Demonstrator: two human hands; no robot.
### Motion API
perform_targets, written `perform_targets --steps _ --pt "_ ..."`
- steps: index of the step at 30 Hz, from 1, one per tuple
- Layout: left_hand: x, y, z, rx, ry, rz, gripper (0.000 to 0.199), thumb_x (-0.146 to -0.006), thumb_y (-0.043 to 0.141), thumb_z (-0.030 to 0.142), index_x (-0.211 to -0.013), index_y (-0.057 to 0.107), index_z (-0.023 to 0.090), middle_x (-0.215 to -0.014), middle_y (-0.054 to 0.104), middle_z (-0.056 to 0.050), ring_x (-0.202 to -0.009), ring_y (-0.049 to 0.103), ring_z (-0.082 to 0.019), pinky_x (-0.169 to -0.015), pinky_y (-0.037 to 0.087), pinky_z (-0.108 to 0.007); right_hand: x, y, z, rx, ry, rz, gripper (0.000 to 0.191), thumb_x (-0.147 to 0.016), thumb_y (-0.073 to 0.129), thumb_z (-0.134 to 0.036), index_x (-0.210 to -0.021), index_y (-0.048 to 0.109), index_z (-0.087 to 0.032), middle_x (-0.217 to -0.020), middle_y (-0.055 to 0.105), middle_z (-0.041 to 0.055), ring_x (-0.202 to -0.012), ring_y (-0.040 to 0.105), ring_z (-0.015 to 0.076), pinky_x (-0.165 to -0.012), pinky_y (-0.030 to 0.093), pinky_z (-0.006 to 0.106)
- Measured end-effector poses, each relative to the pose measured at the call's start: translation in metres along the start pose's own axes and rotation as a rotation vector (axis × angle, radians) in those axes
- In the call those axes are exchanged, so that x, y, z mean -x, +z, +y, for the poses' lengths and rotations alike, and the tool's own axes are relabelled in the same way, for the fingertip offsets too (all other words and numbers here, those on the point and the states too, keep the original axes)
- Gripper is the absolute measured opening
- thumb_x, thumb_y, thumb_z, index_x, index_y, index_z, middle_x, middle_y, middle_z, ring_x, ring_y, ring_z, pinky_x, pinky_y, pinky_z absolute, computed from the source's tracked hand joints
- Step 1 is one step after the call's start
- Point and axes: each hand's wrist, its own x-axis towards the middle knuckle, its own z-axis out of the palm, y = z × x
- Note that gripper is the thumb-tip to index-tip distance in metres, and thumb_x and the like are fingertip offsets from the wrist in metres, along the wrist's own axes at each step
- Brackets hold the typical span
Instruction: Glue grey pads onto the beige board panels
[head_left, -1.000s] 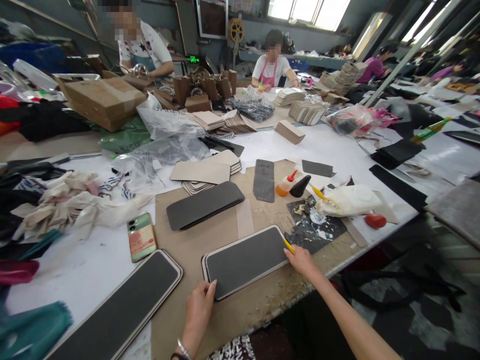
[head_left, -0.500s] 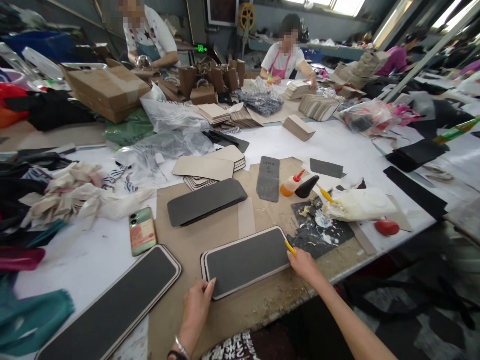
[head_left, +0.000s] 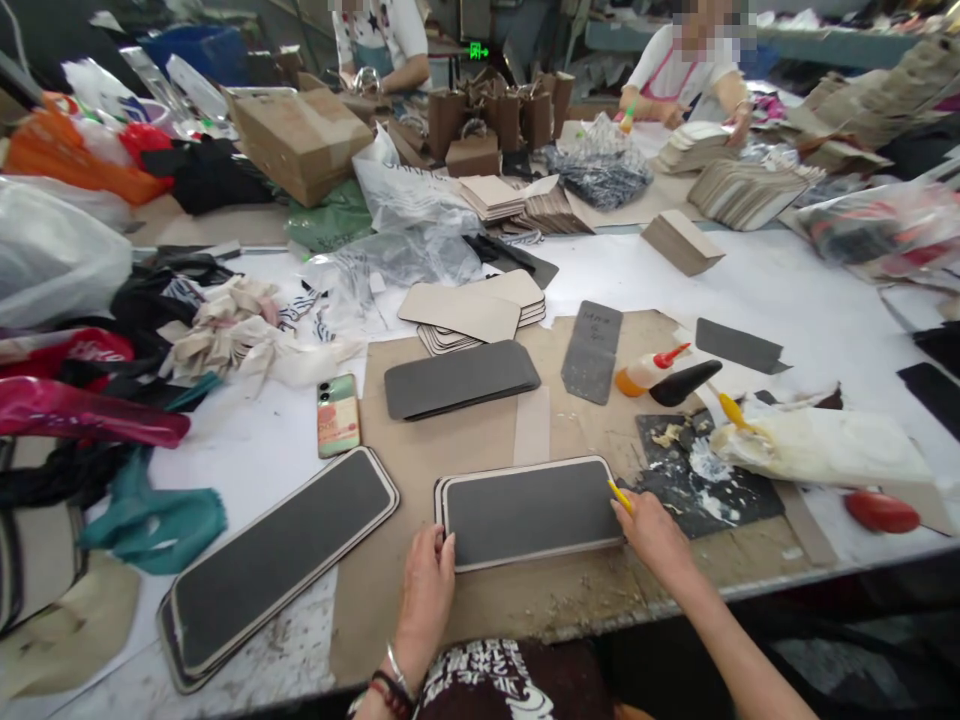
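Yellow shows between the closed fingers of the right hand [head_left: 656,532], which grip a slim yellow tool [head_left: 619,496] at the right end of a dark grey panel [head_left: 532,510] edged in beige, while the left hand's [head_left: 429,578] fingers, held close together, touch its near left corner. The panel lies on brown board [head_left: 457,430] over the white worktop [head_left: 270,500] (a green-backed phone [head_left: 338,416] rests off to the left), with dark grey pieces [head_left: 462,379] stacked beyond it and a glue-smeared sheet [head_left: 705,475] to the right.
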Motion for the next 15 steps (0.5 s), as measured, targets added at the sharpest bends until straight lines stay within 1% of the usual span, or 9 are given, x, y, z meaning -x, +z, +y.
perform_targets --steps 2,4,9,12,15 --pt "0.001 0.004 -0.003 0.033 0.005 0.026 0.036 -0.077 0.039 0.042 -0.093 0.057 0.016 -0.085 0.059 -0.011 -0.079 0.055 -0.024 -0.077 0.044 -0.041 0.001 0.001 -0.003 -0.002 0.01 0.006 0.031 -0.091 0.04 -0.029 -0.113 0.057 -0.016 -0.091 0.058 0.0094 -0.078 0.061 0.0188 -0.064 0.041 0.026" --pt "0.002 0.005 -0.005 0.042 -0.004 0.031 0.038 -0.076 0.039 0.043 -0.094 0.058 0.015 -0.085 0.059 -0.011 -0.081 0.056 -0.025 -0.078 0.044 -0.043 0.003 0.001 -0.005 -0.006 0.017 0.027 0.031 -0.091 0.041 -0.028 -0.115 0.056 -0.017 -0.091 0.057 0.0086 -0.078 0.06 0.0176 -0.063 0.041 0.025" --pt "0.0 0.0 -0.006 0.092 -0.059 0.028 0.047 -0.073 0.042 0.049 -0.099 0.059 0.014 -0.086 0.058 -0.011 -0.082 0.056 -0.026 -0.081 0.044 -0.045 0.011 -0.003 -0.01 -0.019 0.006 0.111 0.027 -0.088 0.047 -0.025 -0.113 0.058 -0.02 -0.089 0.057 0.0054 -0.079 0.057 0.015 -0.063 0.039 0.023" --pt "-0.002 -0.006 -0.003 0.165 -0.138 0.04 0.052 -0.068 0.047 0.055 -0.096 0.059 0.013 -0.088 0.06 -0.011 -0.083 0.057 -0.026 -0.082 0.044 -0.045 0.014 -0.003 -0.013 -0.032 -0.014 0.14 0.027 -0.087 0.048 -0.024 -0.112 0.058 -0.021 -0.087 0.057 0.0042 -0.077 0.056 0.0146 -0.062 0.039 0.022" --pt "-0.006 -0.013 0.004 0.275 -0.258 0.031 0.053 -0.061 0.054 0.06 -0.086 0.06 0.014 -0.08 0.064 -0.009 -0.076 0.06 -0.026 -0.074 0.048 -0.042 0.014 0.0 -0.014 -0.031 -0.031 0.136 0.028 -0.087 0.047 -0.024 -0.112 0.058 -0.02 -0.085 0.057 0.0046 -0.077 0.057 0.0154 -0.063 0.04 0.023"
